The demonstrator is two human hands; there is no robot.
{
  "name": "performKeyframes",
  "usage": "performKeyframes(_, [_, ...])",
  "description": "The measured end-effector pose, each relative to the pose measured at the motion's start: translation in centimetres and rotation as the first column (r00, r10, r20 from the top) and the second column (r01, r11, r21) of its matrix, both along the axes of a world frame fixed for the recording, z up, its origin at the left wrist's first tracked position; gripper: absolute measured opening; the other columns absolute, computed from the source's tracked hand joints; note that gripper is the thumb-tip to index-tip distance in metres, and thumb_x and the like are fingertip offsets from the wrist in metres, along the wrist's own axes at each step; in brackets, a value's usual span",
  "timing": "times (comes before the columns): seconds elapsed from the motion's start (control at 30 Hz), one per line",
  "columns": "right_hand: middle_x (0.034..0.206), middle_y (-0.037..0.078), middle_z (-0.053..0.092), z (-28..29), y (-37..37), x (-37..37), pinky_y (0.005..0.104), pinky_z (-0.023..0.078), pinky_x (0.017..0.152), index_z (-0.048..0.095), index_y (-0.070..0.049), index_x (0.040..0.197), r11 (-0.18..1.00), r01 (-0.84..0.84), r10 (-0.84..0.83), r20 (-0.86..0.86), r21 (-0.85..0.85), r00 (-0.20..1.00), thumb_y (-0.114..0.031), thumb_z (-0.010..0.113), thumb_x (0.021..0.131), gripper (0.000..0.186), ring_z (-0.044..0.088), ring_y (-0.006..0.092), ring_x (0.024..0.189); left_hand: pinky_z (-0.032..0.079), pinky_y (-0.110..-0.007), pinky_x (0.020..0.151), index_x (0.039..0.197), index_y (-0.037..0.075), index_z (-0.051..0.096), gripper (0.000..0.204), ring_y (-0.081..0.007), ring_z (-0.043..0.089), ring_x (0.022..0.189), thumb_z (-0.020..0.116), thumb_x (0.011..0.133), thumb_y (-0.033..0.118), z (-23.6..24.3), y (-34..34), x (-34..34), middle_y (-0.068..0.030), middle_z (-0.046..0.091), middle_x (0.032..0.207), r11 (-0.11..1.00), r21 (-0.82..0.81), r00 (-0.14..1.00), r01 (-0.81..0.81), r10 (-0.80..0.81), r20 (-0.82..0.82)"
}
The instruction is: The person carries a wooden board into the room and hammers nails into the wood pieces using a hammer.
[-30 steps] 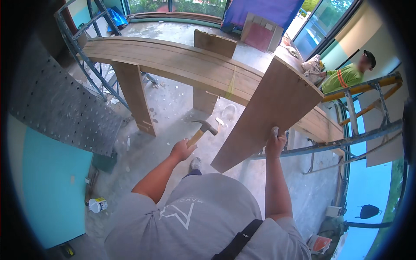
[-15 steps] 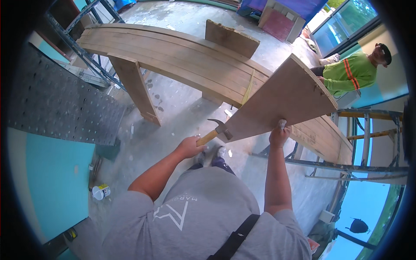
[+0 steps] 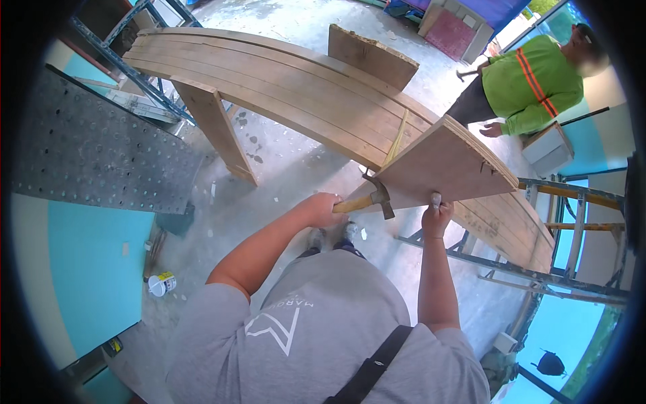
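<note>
My left hand [image 3: 326, 210] is wrapped around the wooden handle of a claw hammer [image 3: 379, 195], its metal head beside the near edge of a plywood piece [image 3: 444, 161]. My right hand [image 3: 437, 219] grips that plywood's near edge, thumb on top with a whitish covering or stain; the other fingers are hidden underneath. The plywood sits tilted over a long assembly of wooden planks [image 3: 282, 81]. A yellow tape measure blade or strip [image 3: 398, 138] lies across the planks by the plywood. Another board piece [image 3: 372, 57] stands up at the planks' far side.
A co-worker in a green shirt [image 3: 535, 84] stands at the far right, holding what looks like a hammer. Metal scaffold frames [image 3: 572, 229] are at the right and far left. A perforated metal sheet [image 3: 101, 141] and white bucket [image 3: 161, 284] are at left.
My left hand and the hammer have moved right, and the hammer head has turned. The plywood has tilted flatter. The co-worker has come nearer and stands more fully in view.
</note>
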State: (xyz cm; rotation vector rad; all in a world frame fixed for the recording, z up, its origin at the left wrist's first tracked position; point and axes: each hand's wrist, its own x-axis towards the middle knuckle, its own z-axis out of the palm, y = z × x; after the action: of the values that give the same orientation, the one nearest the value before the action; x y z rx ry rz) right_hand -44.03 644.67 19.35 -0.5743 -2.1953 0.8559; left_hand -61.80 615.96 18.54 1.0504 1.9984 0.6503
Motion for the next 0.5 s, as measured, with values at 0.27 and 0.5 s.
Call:
performKeyframes(0.27, [0.136,0.018,0.048,11.0,0.8,2.0,0.0406,0.049,0.102,0.025,-0.001,0.145,0.989,-0.008,-0.047,-0.357,-0.149,0.933,-0.018,0.091,0.073,0.098,0.058,0.0276,0.116,0.051,-0.047,0.086,0.106,-0.001,0.070,0.050,-0.0413,0.065,0.097,0.072,0.083,0.044,-0.5,1.0,-0.5,-0.0236,0.069,0.104,0.995,0.063,0.996,0.071,-0.067,-0.065])
performKeyframes(0.5, [0.105,0.017,0.067,27.5,-4.5,-5.1,0.0400,0.053,0.083,0.064,-0.003,0.113,0.768,-0.058,-0.263,0.397,0.638,0.880,-0.032,0.092,0.066,0.062,0.067,0.0285,0.097,0.051,-0.047,0.083,0.103,-0.001,0.070,0.049,-0.0410,0.066,0.093,0.072,0.083,0.044,-0.2,0.5,-0.9,-0.0235,0.069,0.100,0.993,0.081,0.996,0.090,-0.087,-0.033])
